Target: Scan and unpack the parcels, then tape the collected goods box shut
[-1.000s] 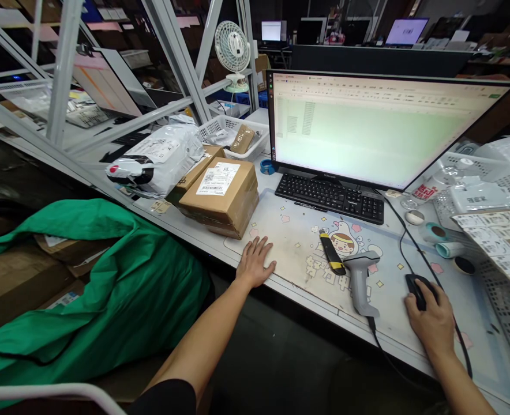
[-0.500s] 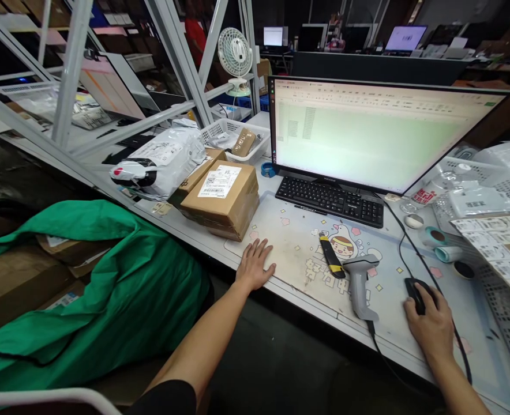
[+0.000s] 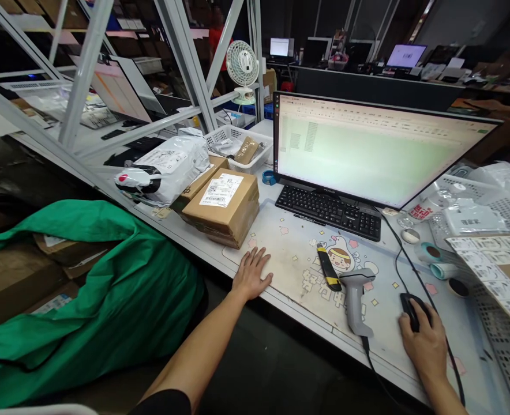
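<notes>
The left hand (image 3: 250, 276) lies flat at the front edge of the desk (image 3: 307, 317), fingers spread on the printed mat (image 3: 281, 271); its grip is open, with nothing in it. The right hand (image 3: 426, 340) rests over the black mouse (image 3: 408, 305), which sits on the mat toward the desk's front right corner; this grip is closed loosely around it, the thumb along the left side and fingers over the top. The mouse's cable runs away toward the desk's far edge.

Between the hands, near the front edge, lie a grey barcode scanner (image 3: 355, 305) and, just beside its head, a black and yellow utility knife (image 3: 328, 268). Behind them a keyboard (image 3: 328, 211) stands in front of a monitor (image 3: 367, 150) showing a spreadsheet. Left of the keyboard, beyond the left hand, a labelled cardboard box (image 3: 224, 213) sits at the front edge, with a white plastic parcel (image 3: 172, 161) farther left. A green cloth bag (image 3: 151, 300) holding cartons (image 3: 17, 274) stands below the desk's front edge, at the left
</notes>
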Demonstrator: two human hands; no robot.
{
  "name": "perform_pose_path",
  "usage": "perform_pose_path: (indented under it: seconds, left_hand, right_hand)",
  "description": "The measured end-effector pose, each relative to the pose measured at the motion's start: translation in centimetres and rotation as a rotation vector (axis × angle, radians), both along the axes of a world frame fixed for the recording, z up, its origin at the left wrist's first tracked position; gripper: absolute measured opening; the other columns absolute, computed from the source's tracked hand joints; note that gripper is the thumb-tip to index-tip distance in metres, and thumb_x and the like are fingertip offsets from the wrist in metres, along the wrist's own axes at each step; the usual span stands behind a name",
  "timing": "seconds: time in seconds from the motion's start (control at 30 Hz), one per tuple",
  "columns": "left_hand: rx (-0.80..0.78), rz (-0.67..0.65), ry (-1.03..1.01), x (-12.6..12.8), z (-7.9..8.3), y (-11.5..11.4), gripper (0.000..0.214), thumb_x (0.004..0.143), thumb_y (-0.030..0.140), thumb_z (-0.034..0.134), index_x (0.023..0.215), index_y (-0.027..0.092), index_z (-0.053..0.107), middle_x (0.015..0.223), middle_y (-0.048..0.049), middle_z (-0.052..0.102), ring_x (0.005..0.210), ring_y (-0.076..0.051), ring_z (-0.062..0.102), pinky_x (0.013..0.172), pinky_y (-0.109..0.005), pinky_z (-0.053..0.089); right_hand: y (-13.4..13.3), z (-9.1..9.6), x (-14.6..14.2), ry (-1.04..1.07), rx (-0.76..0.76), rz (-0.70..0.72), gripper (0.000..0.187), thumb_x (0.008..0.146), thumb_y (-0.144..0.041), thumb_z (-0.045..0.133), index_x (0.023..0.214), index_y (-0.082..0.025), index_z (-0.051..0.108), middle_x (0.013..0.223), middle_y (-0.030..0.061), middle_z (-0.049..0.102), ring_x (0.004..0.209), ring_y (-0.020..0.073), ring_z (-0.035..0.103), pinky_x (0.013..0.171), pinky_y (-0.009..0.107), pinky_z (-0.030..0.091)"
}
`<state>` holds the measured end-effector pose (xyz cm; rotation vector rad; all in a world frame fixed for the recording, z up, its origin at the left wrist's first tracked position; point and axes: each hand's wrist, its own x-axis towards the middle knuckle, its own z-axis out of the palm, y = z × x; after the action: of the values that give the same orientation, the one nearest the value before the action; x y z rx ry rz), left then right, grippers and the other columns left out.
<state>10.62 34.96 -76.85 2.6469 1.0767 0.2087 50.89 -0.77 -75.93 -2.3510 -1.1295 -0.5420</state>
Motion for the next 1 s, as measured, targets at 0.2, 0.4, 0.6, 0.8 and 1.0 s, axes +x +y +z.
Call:
perform_pose_path:
  seconds: [0.2, 0.4, 0.6, 0.8, 1.0]
  left_hand:
    - [0.001, -0.003, -0.024, -0.08, 0.06, -0.01, 0.062, 0.102, 0.045, 0.058, 0.16, 0.023, 0.055, 0.176, -0.0062, 0.039, 0.166, -0.031, 0.028, 0.137, -0.054, 0.021]
    - [0.001, -0.011, -0.033, -0.1, -0.02, 0.02, 0.063, 0.102, 0.045, 0.057, 0.16, 0.022, 0.055, 0.176, -0.0066, 0.038, 0.166, -0.032, 0.027, 0.137, -0.055, 0.021]
    - [-0.011, -0.001, -0.047, -0.11, -0.04, -0.04, 0.063, 0.101, 0.044, 0.057, 0.16, 0.023, 0.055, 0.176, -0.0057, 0.038, 0.166, -0.031, 0.027, 0.137, -0.054, 0.021]
    - [-0.001, 0.001, -0.046, -0.12, 0.03, -0.15, 0.063, 0.101, 0.043, 0.057, 0.16, 0.022, 0.055, 0.176, -0.0064, 0.039, 0.166, -0.031, 0.027, 0.137, -0.054, 0.021]
    - [-0.002, 0.005, -0.052, -0.14, -0.07, -0.17, 0.062, 0.101, 0.043, 0.058, 0.159, 0.023, 0.055, 0.176, -0.0062, 0.039, 0.166, -0.03, 0.026, 0.137, -0.053, 0.02]
  right_hand:
    - [-0.14, -0.11, 0.1, -0.006, -0.008, 0.024, 0.05, 0.099, -0.041, 0.058, 0.137, -0.013, 0.074, 0.152, 0.0207, 0.058, 0.133, 0.0419, 0.061, 0.109, 0.057, 0.051]
    - [0.02, 0.07, 0.11, -0.015, -0.001, 0.035, 0.05, 0.098, -0.041, 0.058, 0.137, -0.013, 0.073, 0.148, 0.0213, 0.058, 0.129, 0.0404, 0.061, 0.107, 0.055, 0.051]
    - [0.29, 0.6, -0.29, -0.032, 0.0, 0.029, 0.051, 0.098, -0.04, 0.057, 0.137, -0.011, 0.073, 0.146, 0.023, 0.06, 0.128, 0.0402, 0.063, 0.107, 0.056, 0.052]
    - [0.23, 0.73, -0.27, 0.014, -0.009, 0.044, 0.05, 0.097, -0.039, 0.059, 0.136, -0.011, 0.073, 0.149, 0.0234, 0.058, 0.13, 0.0418, 0.061, 0.109, 0.058, 0.051]
    - [0.2, 0.72, -0.33, 0.03, -0.004, 0.026, 0.051, 0.096, -0.04, 0.059, 0.137, -0.012, 0.074, 0.152, 0.0222, 0.057, 0.134, 0.0437, 0.06, 0.111, 0.06, 0.05]
